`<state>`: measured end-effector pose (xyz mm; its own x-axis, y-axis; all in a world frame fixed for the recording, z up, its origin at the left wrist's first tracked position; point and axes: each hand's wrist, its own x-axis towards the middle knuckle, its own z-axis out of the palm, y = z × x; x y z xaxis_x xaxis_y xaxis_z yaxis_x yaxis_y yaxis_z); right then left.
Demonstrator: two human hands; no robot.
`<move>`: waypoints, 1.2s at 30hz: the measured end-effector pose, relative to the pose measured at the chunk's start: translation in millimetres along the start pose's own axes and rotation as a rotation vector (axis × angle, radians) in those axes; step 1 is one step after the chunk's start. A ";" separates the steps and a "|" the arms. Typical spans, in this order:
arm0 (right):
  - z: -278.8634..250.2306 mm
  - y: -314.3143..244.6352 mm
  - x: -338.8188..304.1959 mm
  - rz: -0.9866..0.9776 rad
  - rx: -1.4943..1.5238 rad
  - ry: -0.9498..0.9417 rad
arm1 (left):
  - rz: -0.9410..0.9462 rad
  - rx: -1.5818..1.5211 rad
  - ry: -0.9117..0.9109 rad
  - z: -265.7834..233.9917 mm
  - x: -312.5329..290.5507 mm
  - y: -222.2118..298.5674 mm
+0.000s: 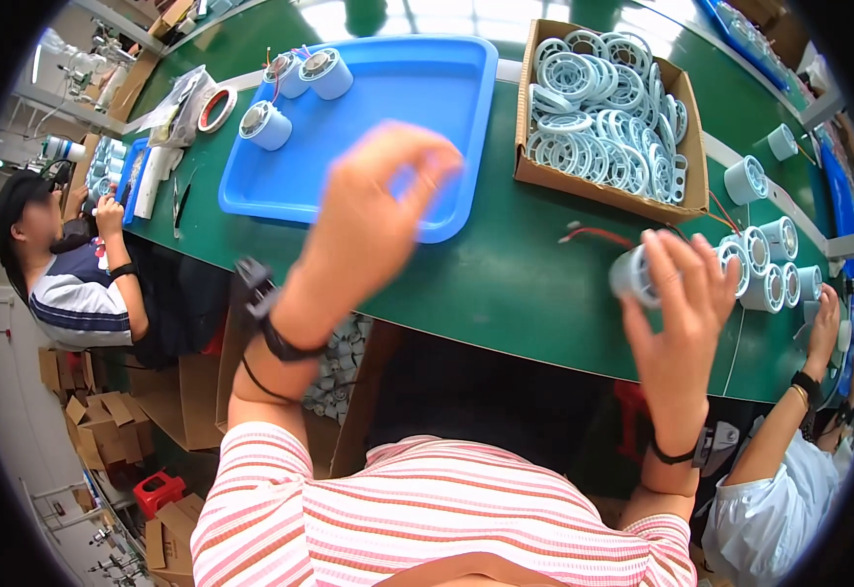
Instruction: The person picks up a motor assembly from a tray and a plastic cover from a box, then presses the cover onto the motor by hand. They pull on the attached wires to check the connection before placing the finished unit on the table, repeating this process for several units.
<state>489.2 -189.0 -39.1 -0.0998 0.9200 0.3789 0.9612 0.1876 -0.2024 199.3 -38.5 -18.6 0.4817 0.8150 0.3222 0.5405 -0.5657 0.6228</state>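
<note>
My right hand (679,303) grips a pale blue cylindrical motor (630,278) just above the green table, fingers over its right end. A red wire (598,233) trails from it toward the left. My left hand (373,201) is raised over the front right part of a blue tray (236,201) and blurred by motion. Its thumb and fingers come together in a pinch; whatever may be between them is too smeared to make out. Inside the tray, at its far left, stand a motor (265,125) and two others like it, with thin wires.
A cardboard box (611,196) full of pale blue rings stands behind my right hand. Several motors (764,289) are grouped at the right, beside a co-worker's hand (824,323). A tape roll (216,109) and tweezers (182,205) lie left of the tray. Another person (89,284) sits far left.
</note>
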 end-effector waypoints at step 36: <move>12.5 40.8 138.3 0.172 0.279 -0.079 | 0.225 0.057 -0.046 -27.4 -15.1 44.5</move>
<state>511.3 -49.8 -6.2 0.0277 0.9683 0.2484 0.8594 0.1038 -0.5006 197.2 -72.5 23.9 0.6246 0.6615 0.4151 0.4532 -0.7399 0.4972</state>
